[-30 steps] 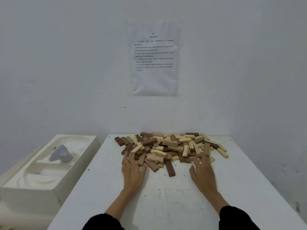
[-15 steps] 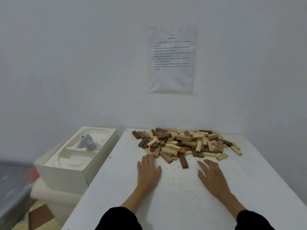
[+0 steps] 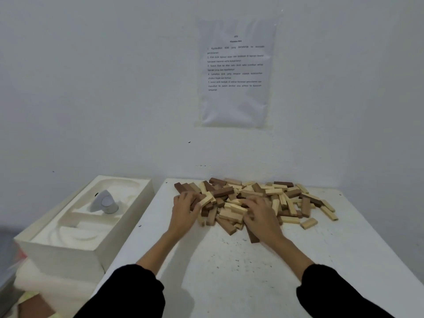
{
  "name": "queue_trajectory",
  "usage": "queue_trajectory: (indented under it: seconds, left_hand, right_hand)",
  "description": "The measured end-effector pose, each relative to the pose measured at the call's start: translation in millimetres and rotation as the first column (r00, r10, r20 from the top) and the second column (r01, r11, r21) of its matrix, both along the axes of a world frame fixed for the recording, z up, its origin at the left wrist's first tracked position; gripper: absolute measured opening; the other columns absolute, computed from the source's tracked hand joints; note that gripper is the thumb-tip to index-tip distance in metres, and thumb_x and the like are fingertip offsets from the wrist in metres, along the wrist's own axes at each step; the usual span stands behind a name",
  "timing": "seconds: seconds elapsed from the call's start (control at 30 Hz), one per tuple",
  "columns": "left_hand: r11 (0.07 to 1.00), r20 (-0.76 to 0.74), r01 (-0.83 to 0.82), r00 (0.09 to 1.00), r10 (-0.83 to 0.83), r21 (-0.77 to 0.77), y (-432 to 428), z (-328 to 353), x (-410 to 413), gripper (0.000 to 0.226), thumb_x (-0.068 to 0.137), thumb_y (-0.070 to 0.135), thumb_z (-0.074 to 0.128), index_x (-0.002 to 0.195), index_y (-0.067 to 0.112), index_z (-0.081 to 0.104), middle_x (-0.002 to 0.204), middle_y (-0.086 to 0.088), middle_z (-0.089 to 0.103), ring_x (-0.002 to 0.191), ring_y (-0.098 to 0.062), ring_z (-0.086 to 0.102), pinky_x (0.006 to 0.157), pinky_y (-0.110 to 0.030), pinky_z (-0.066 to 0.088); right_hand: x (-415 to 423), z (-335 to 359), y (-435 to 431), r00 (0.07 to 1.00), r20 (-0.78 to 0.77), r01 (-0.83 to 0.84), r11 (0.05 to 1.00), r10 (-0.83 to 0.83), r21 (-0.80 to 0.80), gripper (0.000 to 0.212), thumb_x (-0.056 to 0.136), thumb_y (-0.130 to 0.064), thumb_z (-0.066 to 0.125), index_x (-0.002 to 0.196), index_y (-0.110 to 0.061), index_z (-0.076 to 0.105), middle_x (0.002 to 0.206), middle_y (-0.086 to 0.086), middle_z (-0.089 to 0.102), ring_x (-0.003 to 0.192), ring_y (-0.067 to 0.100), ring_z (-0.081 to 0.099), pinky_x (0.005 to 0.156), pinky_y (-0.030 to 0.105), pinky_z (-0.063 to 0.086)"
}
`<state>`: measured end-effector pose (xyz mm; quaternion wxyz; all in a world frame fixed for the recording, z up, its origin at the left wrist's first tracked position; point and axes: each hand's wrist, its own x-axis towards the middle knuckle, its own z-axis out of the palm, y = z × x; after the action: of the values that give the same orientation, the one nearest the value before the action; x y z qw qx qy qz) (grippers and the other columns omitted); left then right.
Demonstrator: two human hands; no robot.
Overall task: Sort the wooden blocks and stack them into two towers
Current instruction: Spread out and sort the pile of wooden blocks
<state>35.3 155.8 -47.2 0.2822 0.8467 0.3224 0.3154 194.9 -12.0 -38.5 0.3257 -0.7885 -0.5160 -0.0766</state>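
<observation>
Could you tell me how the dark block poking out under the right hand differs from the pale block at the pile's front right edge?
The dark block is deep brown, the pale block light cream. The dark block's far end is hidden under the right hand; the pale block shows whole. The dark block points roughly towards the camera, the pale block lies nearly crosswise. Both lie flat on the white table at the pile's front edge.

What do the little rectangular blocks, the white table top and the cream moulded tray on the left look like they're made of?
Small rectangular blocks: apparently unfinished wood; matte, in pale and dark brown tones. White table top: probably painted or laminated board; smooth, speckled with dark scuffs. Cream moulded tray: likely foam or pulp packaging; soft rounded recesses, matte.
</observation>
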Motion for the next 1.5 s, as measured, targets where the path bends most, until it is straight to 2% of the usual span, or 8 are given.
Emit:
queue_trajectory:
  seconds: [0.13, 0.27, 0.63, 0.77, 0.97, 1.17, 1.33, 1.5]
  left_hand:
    - [0.999, -0.018, 0.0, 1.0, -0.001, -0.045, 45, 17, 13, 0.049, 0.073, 0.04, 0.049, 0.113, 0.013, 0.061, 0.11, -0.002, 0.055, 0.109, -0.023, 0.046, 0.097, -0.032, 0.034]
    - [0.983, -0.15, -0.131, 0.982, 0.112, -0.127, 93, 6, 28, 0.05, 0.085, 0.019, 0.066, 0.131, 0.011, 0.05, 0.135, -0.018, 0.044, 0.126, -0.033, 0.036, 0.104, -0.037, 0.029]
    - [0.983, -0.284, -0.061, 0.959, 0.009, -0.175, 131, -14, 29, 0.095, 0.07, 0.054, 0.075, 0.143, 0.008, 0.036, 0.147, -0.011, 0.038, 0.136, -0.026, 0.03, 0.111, -0.038, 0.025]
    - [0.99, -0.293, -0.062, 0.956, 0.022, -0.13, 134, -12, 28, 0.119, 0.043, 0.081, 0.052, 0.141, 0.015, 0.041, 0.143, -0.007, 0.043, 0.133, -0.026, 0.035, 0.111, -0.041, 0.027]
    - [0.993, -0.391, -0.031, 0.92, -0.017, -0.117, 137, -8, 36, 0.089, 0.059, 0.058, 0.052, 0.139, 0.02, 0.042, 0.139, -0.007, 0.046, 0.129, -0.028, 0.037, 0.105, -0.037, 0.027]
    - [0.992, -0.436, 0.009, 0.898, -0.063, -0.124, 135, -2, 36, 0.099, 0.055, 0.055, 0.056, 0.143, 0.014, 0.035, 0.142, -0.01, 0.042, 0.132, -0.03, 0.034, 0.11, -0.038, 0.024]
    - [0.991, -0.324, -0.032, 0.946, -0.013, -0.133, 132, -8, 33, 0.092, 0.054, 0.051, 0.063, 0.136, 0.012, 0.045, 0.135, -0.009, 0.05, 0.125, -0.026, 0.042, 0.103, -0.032, 0.03]
    - [0.99, -0.326, -0.025, 0.945, -0.021, -0.136, 133, -5, 33, 0.077, 0.073, 0.027, 0.081, 0.138, 0.009, 0.043, 0.136, -0.011, 0.051, 0.126, -0.025, 0.045, 0.106, -0.034, 0.031]
  right_hand:
    - [18, 17, 44, 0.998, 0.044, -0.037, 0.999, 0.038, -0.031, 0.04, 0.089, -0.017, 0.055, 0.129, -0.026, 0.056, 0.122, -0.002, 0.055, 0.112, 0.02, 0.043, 0.093, 0.029, 0.035]
    - [32, 16, 81, 0.991, 0.041, -0.118, 0.985, 0.124, -0.124, 0.04, 0.091, -0.019, 0.056, 0.13, -0.028, 0.054, 0.126, -0.005, 0.052, 0.116, 0.018, 0.039, 0.093, 0.028, 0.037]
    - [51, -2, 111, 0.986, -0.02, -0.168, 0.977, 0.167, -0.129, 0.035, 0.086, -0.018, 0.065, 0.118, -0.031, 0.063, 0.105, -0.001, 0.055, 0.105, 0.017, 0.045, 0.078, 0.022, 0.037]
    - [48, -1, 111, 0.989, -0.04, -0.144, 0.981, 0.139, -0.129, 0.035, 0.084, -0.019, 0.067, 0.116, -0.03, 0.063, 0.106, 0.002, 0.055, 0.106, 0.018, 0.045, 0.079, 0.025, 0.04]
    - [51, 3, 109, 0.995, -0.057, -0.093, 0.973, 0.083, -0.21, 0.042, 0.083, -0.03, 0.067, 0.124, -0.027, 0.055, 0.108, 0.004, 0.048, 0.104, 0.022, 0.053, 0.082, 0.035, 0.048]
    - [58, 23, 109, 0.976, -0.189, -0.184, 0.875, 0.108, -0.449, 0.069, 0.077, -0.047, 0.071, 0.136, -0.032, 0.038, 0.124, 0.005, 0.04, 0.116, 0.021, 0.047, 0.097, 0.038, 0.041]
    - [69, 47, 113, 0.924, -0.315, -0.362, 0.762, 0.217, -0.536, 0.073, 0.071, -0.032, 0.081, 0.134, -0.022, 0.047, 0.087, -0.01, 0.05, 0.085, 0.009, 0.049, 0.073, 0.023, 0.037]
    - [77, 63, 130, 0.943, -0.127, -0.311, 0.679, 0.307, -0.665, 0.077, 0.062, -0.034, 0.086, 0.13, -0.027, 0.051, 0.09, -0.003, 0.06, 0.089, 0.011, 0.05, 0.083, 0.031, 0.041]
